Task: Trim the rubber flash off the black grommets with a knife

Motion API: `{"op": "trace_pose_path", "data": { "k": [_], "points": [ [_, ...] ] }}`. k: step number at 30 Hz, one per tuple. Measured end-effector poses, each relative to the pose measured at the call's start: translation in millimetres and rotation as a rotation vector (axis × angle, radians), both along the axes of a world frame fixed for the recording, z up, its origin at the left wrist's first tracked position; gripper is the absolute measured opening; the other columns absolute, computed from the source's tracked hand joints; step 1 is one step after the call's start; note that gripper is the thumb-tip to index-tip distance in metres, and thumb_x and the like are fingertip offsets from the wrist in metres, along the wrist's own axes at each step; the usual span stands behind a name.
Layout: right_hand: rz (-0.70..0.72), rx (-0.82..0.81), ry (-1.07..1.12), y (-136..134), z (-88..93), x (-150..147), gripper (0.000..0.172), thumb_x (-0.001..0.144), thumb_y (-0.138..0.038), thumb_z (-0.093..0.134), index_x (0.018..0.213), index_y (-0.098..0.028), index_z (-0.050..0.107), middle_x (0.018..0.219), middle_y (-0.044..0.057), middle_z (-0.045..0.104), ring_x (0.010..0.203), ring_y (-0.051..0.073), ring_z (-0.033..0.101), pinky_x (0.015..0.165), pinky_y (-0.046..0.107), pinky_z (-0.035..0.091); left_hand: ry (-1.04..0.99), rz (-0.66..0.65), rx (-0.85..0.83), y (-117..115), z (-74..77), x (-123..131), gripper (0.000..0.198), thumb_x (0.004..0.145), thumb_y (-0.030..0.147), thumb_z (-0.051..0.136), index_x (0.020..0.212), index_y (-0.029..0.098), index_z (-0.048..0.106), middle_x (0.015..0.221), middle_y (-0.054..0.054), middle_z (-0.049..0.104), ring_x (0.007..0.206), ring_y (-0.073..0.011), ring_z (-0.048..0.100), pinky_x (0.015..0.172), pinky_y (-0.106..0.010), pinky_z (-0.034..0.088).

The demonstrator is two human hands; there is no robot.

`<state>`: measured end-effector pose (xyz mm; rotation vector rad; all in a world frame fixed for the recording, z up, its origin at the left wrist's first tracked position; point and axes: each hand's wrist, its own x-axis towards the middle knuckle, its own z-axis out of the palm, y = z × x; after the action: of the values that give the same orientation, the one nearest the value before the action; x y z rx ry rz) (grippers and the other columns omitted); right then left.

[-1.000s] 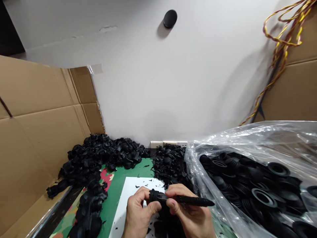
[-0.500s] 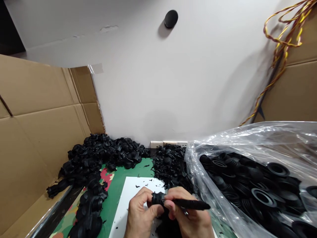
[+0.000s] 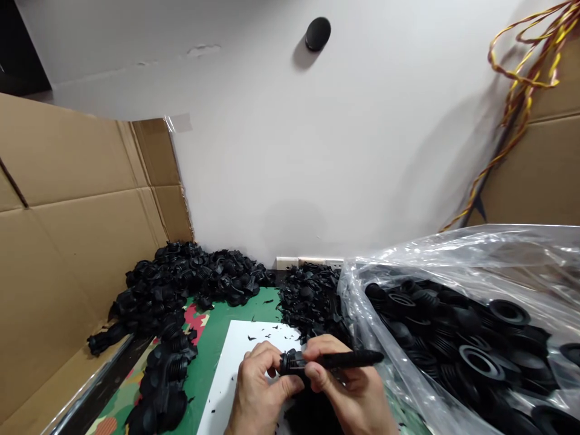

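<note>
left hand (image 3: 260, 386), grip closed on ribbed black rubber part (image 3: 286, 364), right hand (image 3: 348, 383), grip pinching black-handled knife (image 3: 351, 359), its tip at the part, both above white sheet (image 3: 221, 377), clear plastic bag (image 3: 426, 248) at right

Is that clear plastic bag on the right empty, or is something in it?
Not empty: many black parts, some ring-shaped, show heaped inside the plastic bag.

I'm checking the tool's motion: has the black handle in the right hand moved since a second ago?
Yes. Against the white socket strip, the outer end of the black handle has shifted slightly left and up in the picture.
</note>
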<state>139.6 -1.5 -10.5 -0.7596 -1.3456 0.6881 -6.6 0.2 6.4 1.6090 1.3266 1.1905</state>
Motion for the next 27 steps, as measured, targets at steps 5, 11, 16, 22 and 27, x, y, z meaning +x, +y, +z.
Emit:
{"op": "trace_pose_path", "data": {
  "k": [5, 11, 16, 22, 27],
  "points": [
    [-0.026, 0.053, -0.054, -0.2, 0.8, 0.0, 0.01, 0.08, -0.029, 0.063, 0.077, -0.021, 0.067, 0.071, 0.004, 0.065, 0.065, 0.019, 0.064, 0.054, 0.026, 0.053, 0.047, 0.022, 0.031, -0.9, 2.1, 0.0, 0.022, 0.062, 0.019, 0.072, 0.047, 0.02, 0.056, 0.059, 0.001, 0.053, 0.064, -0.0189, 0.048, 0.065, -0.028, 0.034],
    [-0.037, 0.036, -0.059, -2.1, -10.2, -7.1, 0.013, 0.083, -0.03, 0.06, 0.076, -0.02, 0.066, 0.068, 0.002, 0.061, 0.047, 0.012, 0.055, 0.044, 0.023, 0.046, 0.09, 0.034, 0.081, 0.0, 0.0, -0.8, 0.024, 0.061, 0.015, 0.073, 0.046, 0.02, 0.055, 0.057, 0.001, 0.054, 0.063, -0.019, 0.048, 0.064, -0.029, 0.032],
    [-0.207, 0.211, -0.241, 9.7, -3.8, 3.4, 0.017, 0.086, -0.025, 0.053, 0.075, -0.02, 0.064, 0.069, 0.004, 0.063, 0.054, 0.014, 0.059, 0.046, 0.023, 0.047, 0.093, -0.084, 0.05, -3.2, -2.9, 0.9, 0.026, 0.059, 0.008, 0.072, 0.047, 0.02, 0.053, 0.061, 0.001, 0.057, 0.067, -0.0192, 0.049, 0.07, -0.029, 0.031],
    [-0.309, -0.167, -0.055, 22.9, -2.2, 26.6, 0.024, 0.078, -0.043, 0.062, 0.08, -0.019, 0.065, 0.059, 0.0, 0.063, 0.045, 0.015, 0.059, 0.044, 0.026, 0.05, -0.006, -0.067, -0.031, -1.8, -3.3, 0.2, 0.023, 0.058, 0.004, 0.067, 0.048, 0.02, 0.052, 0.062, 0.001, 0.053, 0.066, -0.0187, 0.049, 0.068, -0.029, 0.034],
    [-0.114, -0.235, 0.041, 12.1, -2.2, 20.7, 0.027, 0.075, -0.046, 0.064, 0.076, -0.019, 0.065, 0.051, -0.001, 0.058, 0.043, 0.016, 0.059, 0.042, 0.025, 0.049, -0.022, -0.049, -0.04, -1.7, -1.2, -0.7, 0.02, 0.058, 0.007, 0.067, 0.048, 0.02, 0.055, 0.061, 0.0, 0.055, 0.066, -0.0193, 0.049, 0.067, -0.029, 0.036]
  ]
}}
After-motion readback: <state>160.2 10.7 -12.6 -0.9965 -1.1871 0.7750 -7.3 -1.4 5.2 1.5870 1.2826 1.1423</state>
